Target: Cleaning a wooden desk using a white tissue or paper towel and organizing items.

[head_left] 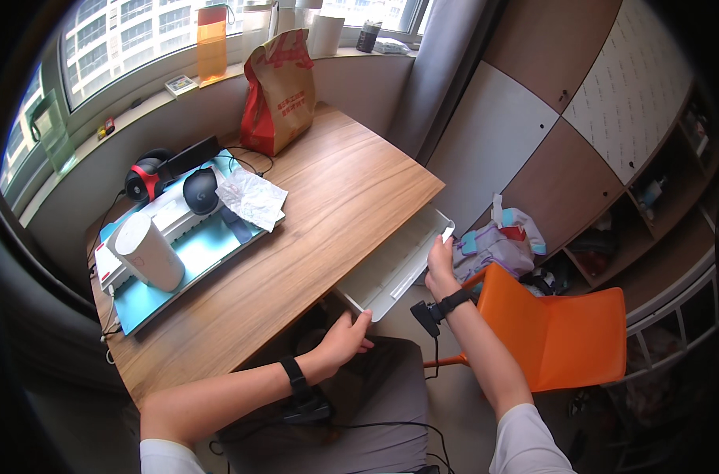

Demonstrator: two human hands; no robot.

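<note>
A shallow white drawer (pixel 384 302) stands pulled out from under the right edge of the wooden desk. My left hand (pixel 345 346) is at its near left corner, thumb on the rim and fingers curled below. My right hand (pixel 441 270) grips the drawer's far right corner, its fingers partly hidden. A small white patch shows at the right fingertips; whether it is part of the drawer, I cannot tell. Inside, the drawer shows a pale bottom and a long strip along its front. Both wrists wear black straps with small devices and cables.
On the desk (pixel 328 229) are a paper bag (pixel 284 99), a white cylinder (pixel 148 253), headphones (pixel 144 180), a black mouse (pixel 201 192) and crumpled tissue (pixel 252 197). An orange chair (pixel 525 332) stands at the right, a pale bag (pixel 498 245) behind it. An orange bottle (pixel 212 43) is on the sill.
</note>
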